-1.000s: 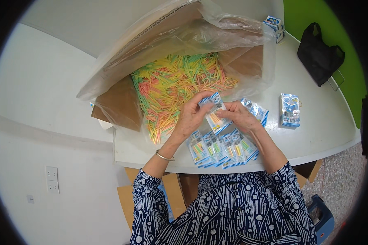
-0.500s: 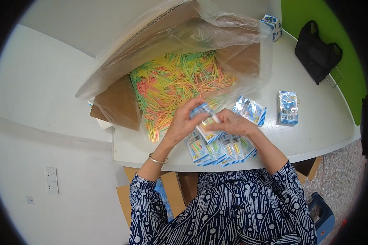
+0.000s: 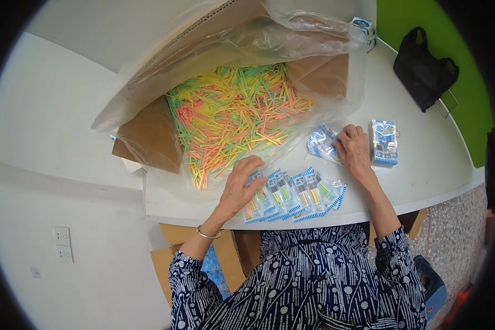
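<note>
My left hand point(image 3: 241, 184) rests at the left end of a row of small clear packets point(image 3: 283, 192) with blue striped edges. Its thumb stands apart from the curved fingers, over the leftmost packet. Short, thin coloured sticks show inside several packets of the row, which overlap along the table's front. My right hand point(image 3: 356, 153) is farther right, its bent fingertips gripping the edge of a flat packet point(image 3: 324, 141) in a loose pile. No sticks can be made out in that packet. Behind the left hand lies a large heap of yellow, green and pink sticks point(image 3: 236, 115).
The heap lies in a plastic-lined cardboard box point(image 3: 319, 77) on the white table point(image 3: 418, 181). Right of my right hand is a neat packet stack point(image 3: 384, 142). More packets point(image 3: 363, 28) stand at the back, near a black bag point(image 3: 426, 71). A blue stool point(image 3: 434, 289) is below right.
My hands have parted. The packet they held together is out of them, and the left hand is lower at the row's left end. My right hand has moved right to the loose pile.
</note>
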The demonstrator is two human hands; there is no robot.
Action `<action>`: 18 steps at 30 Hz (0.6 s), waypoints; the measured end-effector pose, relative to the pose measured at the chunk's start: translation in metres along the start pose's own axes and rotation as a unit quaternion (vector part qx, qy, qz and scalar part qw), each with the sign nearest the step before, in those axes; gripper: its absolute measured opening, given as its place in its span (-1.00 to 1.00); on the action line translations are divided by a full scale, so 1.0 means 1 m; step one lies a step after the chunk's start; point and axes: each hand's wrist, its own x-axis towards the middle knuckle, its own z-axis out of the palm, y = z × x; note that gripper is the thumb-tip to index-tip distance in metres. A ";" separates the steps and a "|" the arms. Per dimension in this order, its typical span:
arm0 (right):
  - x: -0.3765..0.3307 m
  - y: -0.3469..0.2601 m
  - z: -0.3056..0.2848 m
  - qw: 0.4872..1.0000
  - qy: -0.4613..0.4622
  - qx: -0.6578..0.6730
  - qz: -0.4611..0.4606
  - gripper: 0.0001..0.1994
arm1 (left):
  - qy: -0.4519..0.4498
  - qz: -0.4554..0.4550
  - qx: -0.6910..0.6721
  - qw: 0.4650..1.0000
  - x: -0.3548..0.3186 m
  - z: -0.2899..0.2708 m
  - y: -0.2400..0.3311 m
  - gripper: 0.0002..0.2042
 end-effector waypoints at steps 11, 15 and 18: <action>0.010 -0.055 -0.057 0.983 0.064 0.099 -0.142 -0.80 | 0.033 0.002 -0.160 0.986 0.071 0.038 0.039 -0.69; 0.008 -0.056 -0.048 0.973 -0.012 0.204 -0.111 -0.73 | 0.013 -0.038 -0.276 0.960 0.077 0.034 0.036 -0.70; 0.014 -0.061 -0.046 0.927 -0.071 0.364 -0.050 -0.76 | 0.064 -0.024 -0.231 0.970 0.075 0.031 0.041 -0.75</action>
